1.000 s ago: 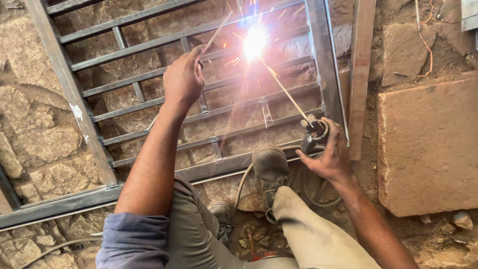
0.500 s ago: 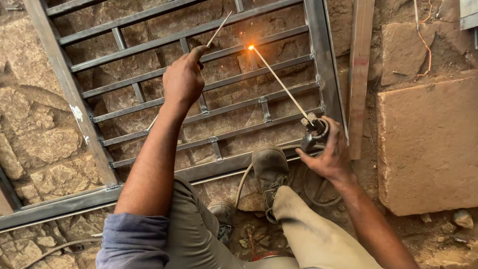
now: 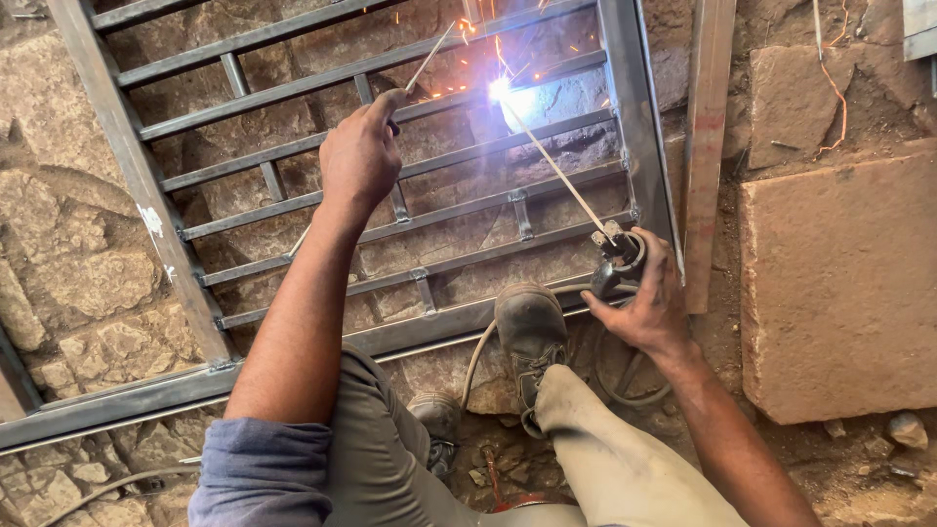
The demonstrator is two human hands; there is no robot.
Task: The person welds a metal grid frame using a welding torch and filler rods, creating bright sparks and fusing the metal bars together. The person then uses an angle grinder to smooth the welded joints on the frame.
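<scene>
Welding rod is gripped in its holder by the right hand, sparking against the metal gate; a thin rod is pinched by the left hand.

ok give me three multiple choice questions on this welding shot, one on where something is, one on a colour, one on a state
1. Where does the boot rest?
A. on the lower rail of the metal grille
B. on the stone slab
C. on the wooden plank

2. What colour is the rolled sleeve on the left arm?
A. red
B. blue-grey
C. yellow

3. What is the state at the tip of the welding rod?
A. dark and cold
B. wrapped in cloth
C. a bright arc with sparks

Answers:
1 A, the boot sits on the frame's bottom bar.
2 B, the cloth is blue-grey.
3 C, white glare and sparks show at the tip, with the right hand gripping the electrode holder and the left hand holding a thin rod.
</scene>
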